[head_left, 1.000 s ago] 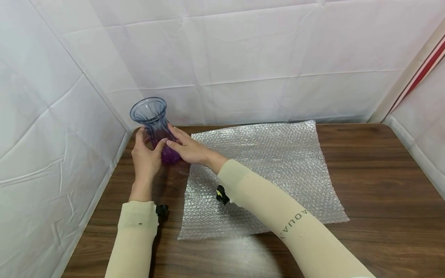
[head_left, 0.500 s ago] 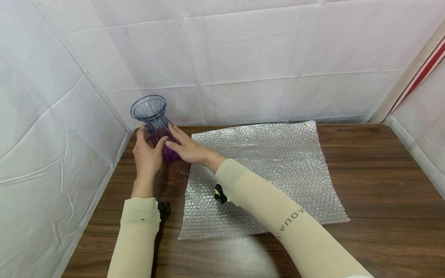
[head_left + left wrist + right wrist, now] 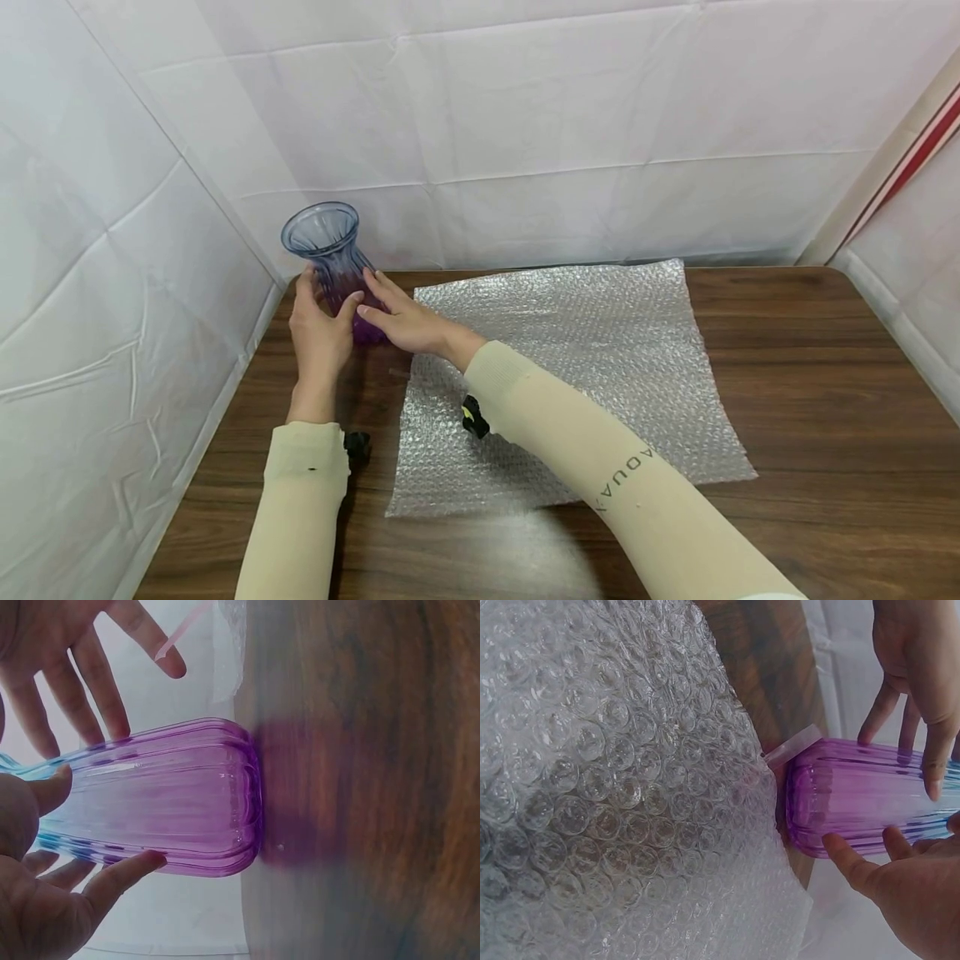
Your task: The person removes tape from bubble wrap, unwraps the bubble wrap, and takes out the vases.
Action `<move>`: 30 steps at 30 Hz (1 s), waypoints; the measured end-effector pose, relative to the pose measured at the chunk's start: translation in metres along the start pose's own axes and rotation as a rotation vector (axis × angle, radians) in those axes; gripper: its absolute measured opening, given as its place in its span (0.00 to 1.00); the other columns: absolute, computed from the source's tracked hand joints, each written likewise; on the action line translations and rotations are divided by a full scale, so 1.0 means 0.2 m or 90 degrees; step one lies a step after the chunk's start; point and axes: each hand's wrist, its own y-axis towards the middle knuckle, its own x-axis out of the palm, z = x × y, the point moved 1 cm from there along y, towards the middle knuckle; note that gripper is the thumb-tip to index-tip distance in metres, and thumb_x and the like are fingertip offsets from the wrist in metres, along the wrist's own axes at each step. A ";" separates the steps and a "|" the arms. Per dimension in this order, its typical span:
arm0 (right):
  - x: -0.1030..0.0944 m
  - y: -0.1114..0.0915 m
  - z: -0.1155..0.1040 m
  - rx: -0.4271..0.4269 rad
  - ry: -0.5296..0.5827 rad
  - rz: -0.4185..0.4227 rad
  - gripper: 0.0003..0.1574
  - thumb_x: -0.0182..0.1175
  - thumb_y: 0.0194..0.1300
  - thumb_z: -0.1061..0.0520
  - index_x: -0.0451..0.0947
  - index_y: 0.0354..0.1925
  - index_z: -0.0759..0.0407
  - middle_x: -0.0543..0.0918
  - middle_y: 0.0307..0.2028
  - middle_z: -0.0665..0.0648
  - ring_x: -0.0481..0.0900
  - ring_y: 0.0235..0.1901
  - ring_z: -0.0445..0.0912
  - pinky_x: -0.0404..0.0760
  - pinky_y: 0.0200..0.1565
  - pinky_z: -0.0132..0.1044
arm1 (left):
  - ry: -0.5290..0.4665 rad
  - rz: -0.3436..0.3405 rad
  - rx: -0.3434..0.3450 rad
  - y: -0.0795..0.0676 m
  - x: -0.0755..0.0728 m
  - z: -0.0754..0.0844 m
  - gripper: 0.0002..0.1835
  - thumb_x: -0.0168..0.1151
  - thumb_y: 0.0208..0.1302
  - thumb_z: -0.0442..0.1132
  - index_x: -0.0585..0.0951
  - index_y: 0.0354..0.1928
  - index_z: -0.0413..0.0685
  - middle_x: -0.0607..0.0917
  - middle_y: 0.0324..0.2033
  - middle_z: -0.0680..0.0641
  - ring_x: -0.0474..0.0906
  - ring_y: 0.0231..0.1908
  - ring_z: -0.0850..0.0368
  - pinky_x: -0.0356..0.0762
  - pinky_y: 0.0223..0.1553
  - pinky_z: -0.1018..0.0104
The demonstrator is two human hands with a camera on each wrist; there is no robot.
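A ribbed glass vase (image 3: 322,229), blue at its flared rim and purple at its base, stands upright at the table's back left. My left hand (image 3: 321,333) holds its left side, thumb in front and fingers bent around the glass. Against the opposite side rests my right hand (image 3: 412,323), with mostly straight fingers and its thumb near the left thumb. In the left wrist view the purple base (image 3: 202,802) sits at the tabletop, and the right fingertips touch the glass edge. Parts of the fingers behind the vase are hidden in the head view.
A sheet of bubble wrap (image 3: 570,333) lies flat right of the vase, partly under my right forearm. A clear strip (image 3: 793,746) sticks out from its edge near the vase. White sheeting (image 3: 525,100) stands behind the brown wooden table (image 3: 795,375).
The vase has shifted slightly away from me, toward the back of the table. My left hand and forearm moved along with it, while my right hand stayed nearly in place against the glass.
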 end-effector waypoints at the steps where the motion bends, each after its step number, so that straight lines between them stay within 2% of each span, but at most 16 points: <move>1: 0.00 0.00 0.00 0.002 0.000 0.000 0.44 0.43 0.83 0.39 0.34 0.84 0.41 0.35 0.85 0.51 0.36 0.84 0.48 0.44 0.82 0.54 | 0.002 0.003 0.001 0.00 0.00 0.00 0.42 0.71 0.69 0.43 0.61 0.79 0.45 0.72 0.70 0.35 0.73 0.69 0.37 0.68 0.72 0.46; 7: 0.00 0.00 -0.01 0.012 -0.002 0.005 0.43 0.43 0.83 0.39 0.36 0.84 0.40 0.37 0.85 0.51 0.38 0.84 0.49 0.46 0.82 0.53 | 0.016 0.013 -0.012 -0.02 0.01 0.00 0.43 0.71 0.69 0.45 0.60 0.79 0.46 0.67 0.65 0.35 0.71 0.67 0.40 0.69 0.71 0.49; 10: 0.00 0.00 -0.01 0.011 -0.003 0.008 0.42 0.43 0.84 0.41 0.36 0.84 0.41 0.39 0.85 0.53 0.44 0.83 0.51 0.49 0.82 0.51 | 0.016 0.013 -0.015 -0.02 0.01 0.01 0.43 0.70 0.69 0.45 0.60 0.80 0.47 0.66 0.64 0.34 0.70 0.67 0.40 0.70 0.70 0.48; 14: 0.00 0.00 -0.01 0.013 0.005 0.012 0.42 0.43 0.84 0.43 0.37 0.84 0.42 0.41 0.84 0.56 0.51 0.82 0.52 0.53 0.81 0.50 | 0.023 0.007 -0.020 -0.02 0.01 0.02 0.43 0.70 0.69 0.44 0.59 0.80 0.49 0.66 0.64 0.34 0.70 0.67 0.40 0.70 0.70 0.48; 18: 0.00 0.00 -0.01 0.019 0.004 0.011 0.42 0.44 0.84 0.43 0.38 0.84 0.41 0.43 0.84 0.57 0.50 0.82 0.52 0.53 0.81 0.50 | 0.034 -0.003 -0.033 -0.03 0.01 0.01 0.44 0.70 0.70 0.45 0.57 0.81 0.52 0.65 0.65 0.35 0.70 0.68 0.41 0.70 0.70 0.47; 22: 0.00 0.00 -0.01 0.022 0.008 0.009 0.41 0.44 0.84 0.43 0.38 0.84 0.42 0.44 0.83 0.59 0.54 0.80 0.53 0.56 0.80 0.49 | 0.042 -0.012 -0.038 -0.04 0.00 0.02 0.44 0.69 0.71 0.45 0.56 0.82 0.55 0.66 0.64 0.34 0.70 0.67 0.38 0.70 0.66 0.43; 30: 0.00 -0.01 -0.01 0.043 0.036 0.017 0.40 0.46 0.83 0.43 0.44 0.84 0.39 0.47 0.82 0.58 0.62 0.78 0.52 0.64 0.77 0.44 | 0.049 -0.005 -0.029 -0.06 -0.02 0.02 0.44 0.69 0.70 0.45 0.57 0.81 0.51 0.68 0.63 0.33 0.72 0.65 0.38 0.72 0.62 0.41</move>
